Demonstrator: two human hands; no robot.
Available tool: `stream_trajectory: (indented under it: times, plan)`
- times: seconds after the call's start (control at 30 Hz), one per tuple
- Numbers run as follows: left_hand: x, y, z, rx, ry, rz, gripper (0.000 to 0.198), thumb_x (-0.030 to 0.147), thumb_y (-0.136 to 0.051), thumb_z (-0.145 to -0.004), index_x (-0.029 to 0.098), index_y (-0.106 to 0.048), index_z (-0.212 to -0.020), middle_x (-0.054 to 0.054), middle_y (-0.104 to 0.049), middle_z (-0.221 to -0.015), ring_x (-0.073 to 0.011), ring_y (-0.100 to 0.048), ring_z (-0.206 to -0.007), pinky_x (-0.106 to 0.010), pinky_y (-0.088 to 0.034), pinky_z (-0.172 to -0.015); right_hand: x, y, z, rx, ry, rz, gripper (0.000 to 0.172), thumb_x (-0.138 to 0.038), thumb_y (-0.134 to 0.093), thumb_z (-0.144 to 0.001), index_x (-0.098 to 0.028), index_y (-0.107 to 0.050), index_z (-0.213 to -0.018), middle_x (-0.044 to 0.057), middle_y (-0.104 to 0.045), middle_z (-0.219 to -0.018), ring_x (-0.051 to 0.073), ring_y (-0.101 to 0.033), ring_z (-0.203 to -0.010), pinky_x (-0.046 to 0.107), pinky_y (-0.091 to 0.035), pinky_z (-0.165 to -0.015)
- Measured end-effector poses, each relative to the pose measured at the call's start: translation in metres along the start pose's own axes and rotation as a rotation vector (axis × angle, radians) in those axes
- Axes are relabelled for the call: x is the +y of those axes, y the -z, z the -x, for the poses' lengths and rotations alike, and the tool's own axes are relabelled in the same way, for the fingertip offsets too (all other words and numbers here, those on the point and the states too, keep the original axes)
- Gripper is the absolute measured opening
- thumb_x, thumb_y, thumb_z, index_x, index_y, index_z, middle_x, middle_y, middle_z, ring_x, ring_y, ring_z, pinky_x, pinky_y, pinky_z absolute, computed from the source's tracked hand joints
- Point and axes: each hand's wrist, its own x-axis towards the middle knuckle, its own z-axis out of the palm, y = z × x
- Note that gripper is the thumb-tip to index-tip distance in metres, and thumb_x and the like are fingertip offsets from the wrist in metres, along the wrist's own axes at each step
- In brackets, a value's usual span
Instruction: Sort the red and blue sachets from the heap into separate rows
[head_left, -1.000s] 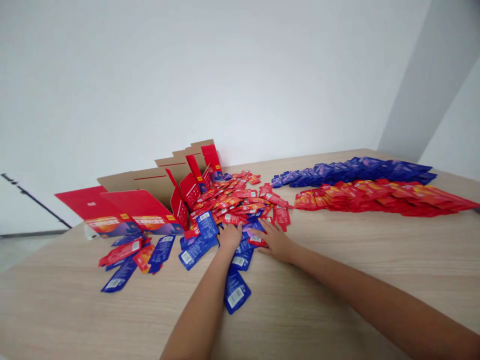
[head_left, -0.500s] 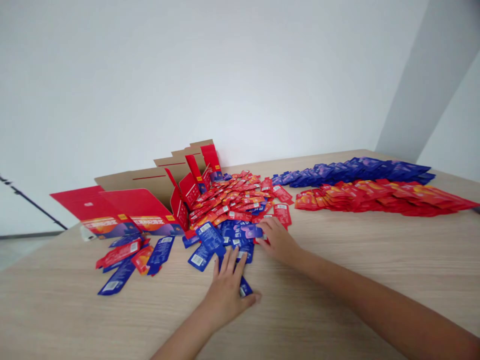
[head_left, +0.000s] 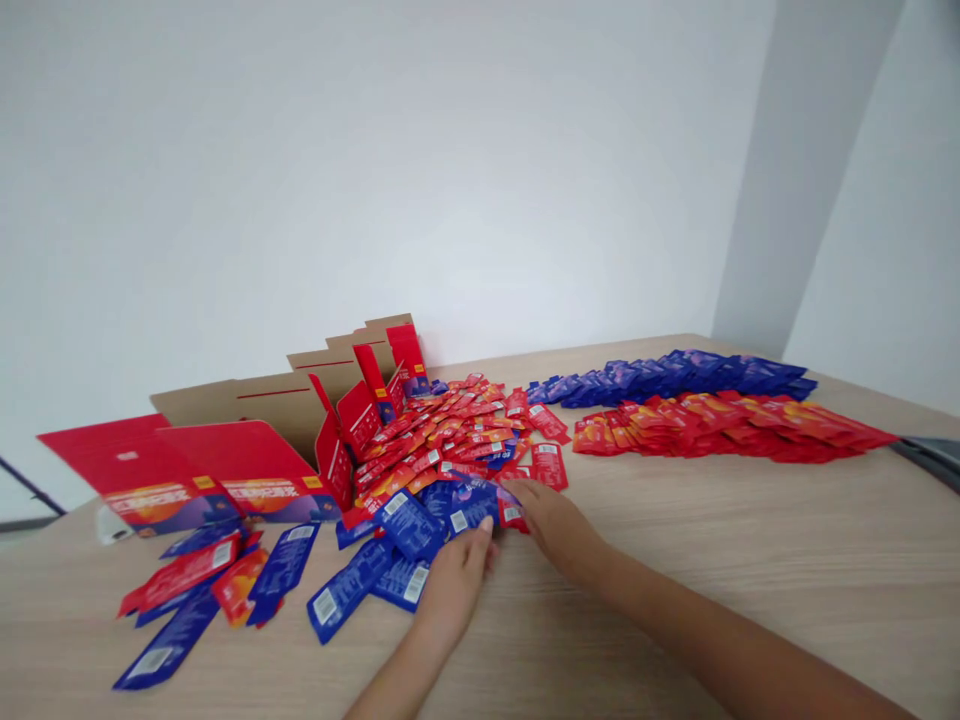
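A loose heap of flat blue sachets (head_left: 411,525) lies at the middle of the table, in front of a larger pile of red sachets (head_left: 450,420). My left hand (head_left: 454,575) is closed at the near edge of a blue sachet (head_left: 474,502), thumb on top, its other fingers mostly hidden. From the right, my right hand (head_left: 555,525) has its fingers closed on the same sachet's right end. A red sachet (head_left: 511,514) shows below the right fingertips. Another blue sachet (head_left: 349,590) lies flat left of my left hand.
Open red cartons (head_left: 247,460) with brown insides stand in a row at left. Mixed red and blue sachets (head_left: 202,580) lie before them. On the right are overlapping rows of blue sachets (head_left: 675,375) and red sachets (head_left: 720,425). A wall rises behind the table (head_left: 675,580).
My left hand has gone from spread over the blue sachets to closed beside my right hand. A blue sachet now lies farther left. The whole view has shifted.
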Motion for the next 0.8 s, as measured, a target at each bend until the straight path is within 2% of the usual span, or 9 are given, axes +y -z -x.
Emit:
stream_trajectory:
  times: [0.1,0.17,0.23,0.27,0.33,0.4,0.43,0.63,0.8]
  plan:
    - [0.014,-0.024,-0.018,-0.137,0.177,0.393,0.058,0.071,-0.036,-0.077,0.019,-0.055,-0.058,-0.004,-0.056,-0.052,-0.0155,-0.051,-0.042,-0.028,-0.039,-0.044,0.001,0.007,0.018,-0.002,0.072,-0.01,0.059,-0.004,-0.038,-0.078,-0.015,-0.042,-0.136,0.018,-0.045,-0.138,0.026,-0.041,-0.127,0.047,-0.037,-0.104]
    - [0.021,-0.038,-0.032,-0.08,0.163,0.55,0.053,0.069,-0.048,-0.071,0.019,-0.051,-0.057,0.0,-0.053,-0.049,-0.0123,-0.048,-0.042,-0.025,-0.038,-0.044,0.004,0.012,0.031,0.045,0.086,-0.162,0.066,-0.006,-0.04,-0.075,-0.015,-0.035,-0.14,0.017,-0.037,-0.144,0.026,-0.033,-0.133,0.048,-0.033,-0.106]
    - [0.027,-0.049,-0.042,-0.024,0.132,0.636,0.047,0.065,-0.058,-0.066,0.019,-0.05,-0.061,0.003,-0.051,-0.048,-0.0101,-0.046,-0.042,-0.023,-0.037,-0.044,0.011,0.017,0.041,0.127,-0.02,-0.414,0.063,-0.013,-0.039,-0.078,-0.016,-0.032,-0.14,0.015,-0.037,-0.144,0.025,-0.036,-0.132,0.046,-0.039,-0.102]
    - [0.03,-0.056,-0.047,-0.04,0.122,0.647,0.047,0.064,-0.06,-0.065,0.019,-0.05,-0.062,0.004,-0.05,-0.048,-0.0096,-0.045,-0.041,-0.023,-0.036,-0.043,0.015,0.019,0.045,0.151,-0.118,-0.549,0.056,-0.02,-0.038,-0.081,-0.017,-0.037,-0.137,0.015,-0.046,-0.137,0.025,-0.045,-0.124,0.043,-0.046,-0.094]
    - [0.037,-0.069,-0.054,-0.136,0.102,0.615,0.047,0.066,-0.058,-0.065,0.019,-0.049,-0.061,0.004,-0.049,-0.045,-0.0095,-0.044,-0.038,-0.023,-0.034,-0.04,0.025,0.022,0.05,0.128,-0.345,-0.77,0.041,-0.037,-0.033,-0.088,-0.015,-0.052,-0.118,0.012,-0.066,-0.1,0.022,-0.064,-0.088,0.035,-0.054,-0.067]
    - [0.043,-0.084,-0.059,-0.216,0.09,0.553,0.049,0.068,-0.053,-0.067,0.02,-0.047,-0.058,0.004,-0.047,-0.04,-0.0096,-0.042,-0.034,-0.023,-0.032,-0.036,0.034,0.023,0.053,0.097,-0.516,-0.881,0.046,-0.053,-0.031,-0.088,-0.016,-0.058,-0.092,0.002,-0.06,-0.061,0.015,-0.055,-0.05,0.027,-0.045,-0.046]
    - [0.046,-0.092,-0.061,-0.247,0.091,0.531,0.05,0.069,-0.051,-0.067,0.02,-0.047,-0.059,0.004,-0.046,-0.039,-0.0095,-0.041,-0.032,-0.023,-0.031,-0.035,0.038,0.022,0.054,0.113,-0.556,-0.9,0.048,-0.058,-0.032,-0.086,-0.017,-0.056,-0.082,-0.002,-0.053,-0.051,0.013,-0.048,-0.042,0.025,-0.04,-0.041]
    - [0.053,-0.131,-0.065,-0.369,0.115,0.673,0.046,0.062,-0.063,-0.06,0.019,-0.047,-0.067,0.006,-0.049,-0.041,-0.0052,-0.037,-0.03,-0.018,-0.023,-0.032,0.063,0.016,0.058,0.334,-0.552,-0.869,0.05,-0.067,-0.037,-0.081,-0.021,-0.049,-0.066,-0.004,-0.047,-0.047,0.012,-0.042,-0.043,0.025,-0.033,-0.045]
    - [0.048,-0.131,-0.069,-0.354,0.174,0.756,0.048,0.059,-0.068,-0.057,0.017,-0.049,-0.069,0.006,-0.051,-0.043,-0.0042,-0.037,-0.032,-0.017,-0.023,-0.034,0.065,0.009,0.056,0.355,-0.622,-0.862,0.052,-0.068,-0.039,-0.08,-0.021,-0.048,-0.062,-0.005,-0.043,-0.046,0.01,-0.036,-0.042,0.024,-0.03,-0.044]
